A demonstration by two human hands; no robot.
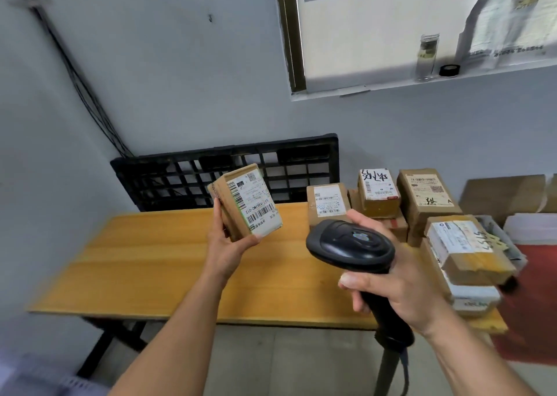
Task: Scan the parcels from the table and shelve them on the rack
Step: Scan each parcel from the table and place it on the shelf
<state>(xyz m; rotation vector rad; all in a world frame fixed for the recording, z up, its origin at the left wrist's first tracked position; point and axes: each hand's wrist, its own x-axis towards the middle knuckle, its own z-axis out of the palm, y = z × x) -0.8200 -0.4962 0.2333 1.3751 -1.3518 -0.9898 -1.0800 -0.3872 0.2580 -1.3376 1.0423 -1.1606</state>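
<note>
Left hand [224, 245] grips parcel [245, 202]; right hand [398, 287], scanner [351, 245].

Table [150, 260]: yellow-orange wood-grain top, dark metal legs.
Load: cardboard parcels, all clustered at right end, touching or just beside one another.
Far row, left to right: labelled box [328, 202], flat on top; marker-scrawled box [378, 192], stacked on lower box [394, 225]; tall box [425, 196], white label with black handwriting.
Near right corner: yellow-taped box [470, 251], tilted, atop white-wrapped parcel [470, 299].
</note>
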